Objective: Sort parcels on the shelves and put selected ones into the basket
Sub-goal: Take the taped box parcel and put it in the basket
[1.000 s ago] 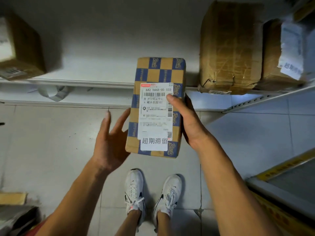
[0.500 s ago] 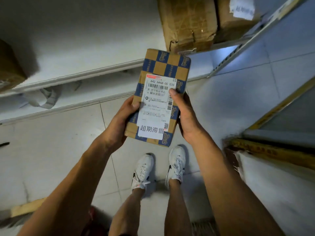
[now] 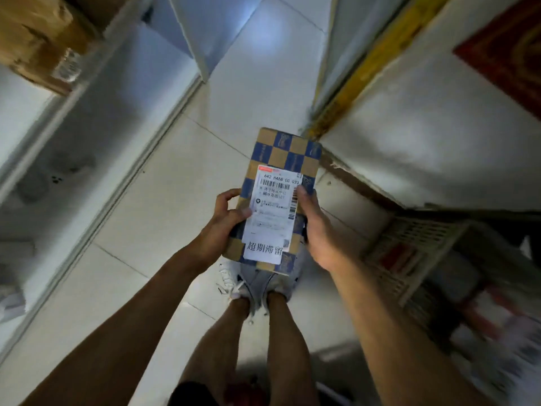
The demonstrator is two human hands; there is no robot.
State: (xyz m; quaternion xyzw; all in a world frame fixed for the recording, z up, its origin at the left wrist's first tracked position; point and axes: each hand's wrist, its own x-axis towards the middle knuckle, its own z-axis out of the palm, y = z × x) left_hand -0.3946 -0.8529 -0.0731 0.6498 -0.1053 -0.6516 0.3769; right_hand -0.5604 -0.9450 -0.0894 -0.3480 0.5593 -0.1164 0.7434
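Squarely between left hand (image 3: 227, 222) and right hand (image 3: 317, 230), checkered parcel (image 3: 288, 153).

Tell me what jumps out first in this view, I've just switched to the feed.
The blue-and-tan checkered parcel at centre frame, gripped by the left hand and right hand, its white shipping label facing the camera. Lower right, blurred, sits a pale lattice basket with parcels inside; a brown carton sits on the shelf at top left.
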